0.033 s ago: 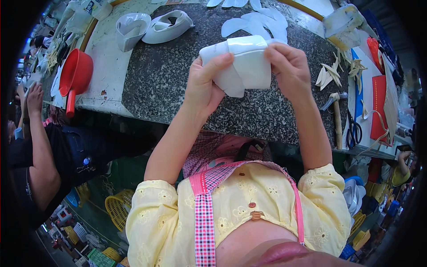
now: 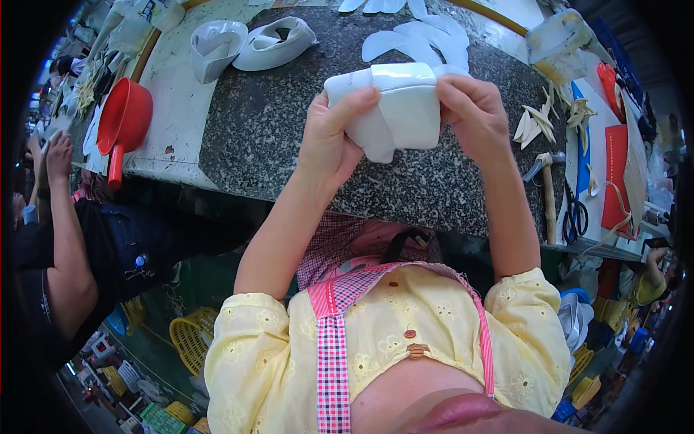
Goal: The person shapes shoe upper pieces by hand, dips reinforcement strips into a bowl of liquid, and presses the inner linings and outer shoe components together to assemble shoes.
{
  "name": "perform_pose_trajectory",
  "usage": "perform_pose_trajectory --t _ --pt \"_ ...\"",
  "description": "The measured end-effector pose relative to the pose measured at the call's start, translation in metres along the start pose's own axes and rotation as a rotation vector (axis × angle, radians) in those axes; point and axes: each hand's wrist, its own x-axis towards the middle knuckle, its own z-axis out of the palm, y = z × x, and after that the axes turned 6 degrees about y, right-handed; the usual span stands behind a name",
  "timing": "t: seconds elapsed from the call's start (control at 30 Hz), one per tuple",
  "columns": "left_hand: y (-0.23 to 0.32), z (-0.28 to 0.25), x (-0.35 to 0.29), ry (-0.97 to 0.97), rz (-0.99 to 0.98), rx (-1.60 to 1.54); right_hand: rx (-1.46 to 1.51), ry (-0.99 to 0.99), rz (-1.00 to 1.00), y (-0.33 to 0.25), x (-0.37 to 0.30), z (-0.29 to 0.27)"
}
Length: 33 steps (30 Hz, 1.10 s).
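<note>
Over the speckled stone slab I hold a white shoe upper (image 2: pixel 409 119) with a glossy band along its top edge. My left hand (image 2: pixel 333 129) grips its left side, thumb lying across the front and the other fingers behind. At the upper right corner, my right hand (image 2: pixel 473 108) pinches the edge between thumb and curled fingers. Two more white shoe uppers (image 2: pixel 275 47) rest on the far left of the slab. Just beyond my hands lie several pale curved pieces (image 2: pixel 416 42).
A red dipper (image 2: pixel 124 119) stands at the table's left. To the right are a hammer (image 2: pixel 549 195), black scissors (image 2: pixel 575 217), pale pointed scraps (image 2: pixel 533 124) and a clear plastic container (image 2: pixel 555 43). Another person's arm (image 2: pixel 69 231) is at far left. A yellow basket (image 2: pixel 191 338) sits below.
The upper has tilted slightly and its lower edge now looks more curved. My right hand has shifted a little to the right and nearer. Both hands keep their hold.
</note>
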Motion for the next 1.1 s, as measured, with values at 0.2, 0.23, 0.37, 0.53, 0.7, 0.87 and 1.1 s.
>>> perform_pose_trajectory --t 0.2,0.23,0.37,0.53,0.7,0.87,1.1 --pt "0.012 -0.009 -0.002 0.008 0.014 0.033 0.278 -0.139 0.074 0.006 -0.002 -0.004" --pt "0.012 -0.010 -0.004 0.011 0.004 0.044 0.278 -0.142 0.075 0.004 0.000 0.010" --pt "0.015 -0.009 -0.007 -0.018 -0.014 0.017 0.286 -0.089 0.126 0.005 0.007 0.034" --pt "0.016 -0.016 -0.010 -0.052 -0.025 0.162 0.469 -0.157 0.161 0.013 0.001 0.040" --pt "0.020 -0.019 -0.013 -0.148 -0.003 0.066 0.323 -0.241 -0.070 0.011 -0.004 0.042" --pt "0.058 -0.037 0.007 -0.273 0.071 0.723 -0.626 -0.227 -0.654 0.008 0.004 0.028" --pt "0.044 -0.075 0.009 -0.190 -0.037 0.982 -0.713 0.218 -0.373 0.040 -0.003 -0.045"
